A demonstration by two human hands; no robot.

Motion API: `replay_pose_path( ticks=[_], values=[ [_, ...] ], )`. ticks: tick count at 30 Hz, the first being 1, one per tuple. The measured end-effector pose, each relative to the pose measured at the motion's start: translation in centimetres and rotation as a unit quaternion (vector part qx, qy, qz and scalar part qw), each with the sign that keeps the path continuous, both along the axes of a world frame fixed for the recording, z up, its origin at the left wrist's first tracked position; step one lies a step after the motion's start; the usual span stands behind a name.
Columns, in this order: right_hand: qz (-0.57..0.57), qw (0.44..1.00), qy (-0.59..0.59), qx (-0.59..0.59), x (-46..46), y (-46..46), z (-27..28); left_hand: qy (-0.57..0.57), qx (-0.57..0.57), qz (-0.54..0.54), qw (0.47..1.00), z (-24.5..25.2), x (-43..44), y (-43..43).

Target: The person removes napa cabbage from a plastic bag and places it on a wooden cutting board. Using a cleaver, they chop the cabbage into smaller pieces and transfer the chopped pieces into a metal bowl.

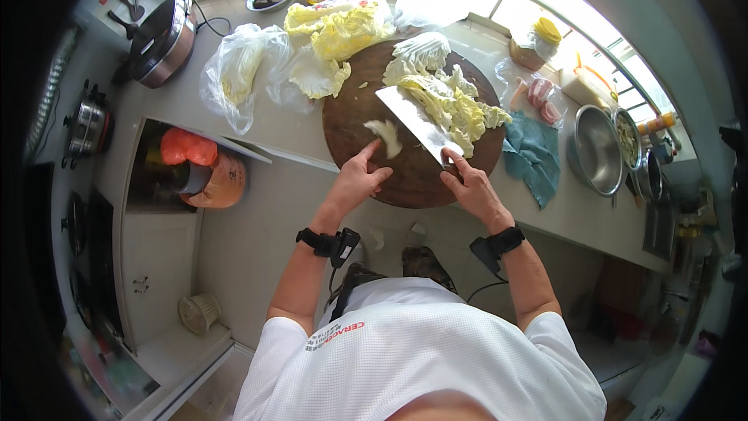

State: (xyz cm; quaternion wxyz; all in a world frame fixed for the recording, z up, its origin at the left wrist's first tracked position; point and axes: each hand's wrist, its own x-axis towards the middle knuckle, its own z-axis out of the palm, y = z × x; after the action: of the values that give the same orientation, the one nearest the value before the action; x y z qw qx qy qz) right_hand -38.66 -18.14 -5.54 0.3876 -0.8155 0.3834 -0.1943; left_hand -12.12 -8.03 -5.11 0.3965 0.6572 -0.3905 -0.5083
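Note:
My right hand [473, 190] grips the handle of a cleaver [415, 123], its broad blade lying against cut napa cabbage leaves [450, 102] on a round wooden chopping board [350, 123]. Left of the blade, my left hand [359, 178] has its index finger extended to a pale piece of cabbage [385, 135]; whether it touches is unclear. The other fingers are partly curled, with nothing seen in them. Beyond the board's left edge are a loose cabbage leaf [318, 76], yellowish cabbage in plastic [350, 29] and a bagged napa cabbage [242, 70].
Right of the board lie a teal cloth [532, 149] and bagged meat [540, 93], beside a steel bowl [596, 149]. A lidded jar [534, 44] stands near the barred window. At left are a dark pan [163, 44] and an open drawer or cupboard holding an orange-red bag [188, 147].

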Motion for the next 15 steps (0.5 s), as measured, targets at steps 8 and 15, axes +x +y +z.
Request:
replay_pose_path(
  ticks=[8, 15],
  values=[
    [0.033, 0.927, 0.238, -0.287, -0.4, -0.8, -1.8, -0.035, -0.013, 0.248, 0.968, -3.2, -0.1, 7.8],
    [0.069, 0.941, 0.063, -0.324, 1.7, 3.4, -1.7, 0.011, 0.177, 0.359, 0.916, -15.9, -0.2, 23.3]
  ],
)
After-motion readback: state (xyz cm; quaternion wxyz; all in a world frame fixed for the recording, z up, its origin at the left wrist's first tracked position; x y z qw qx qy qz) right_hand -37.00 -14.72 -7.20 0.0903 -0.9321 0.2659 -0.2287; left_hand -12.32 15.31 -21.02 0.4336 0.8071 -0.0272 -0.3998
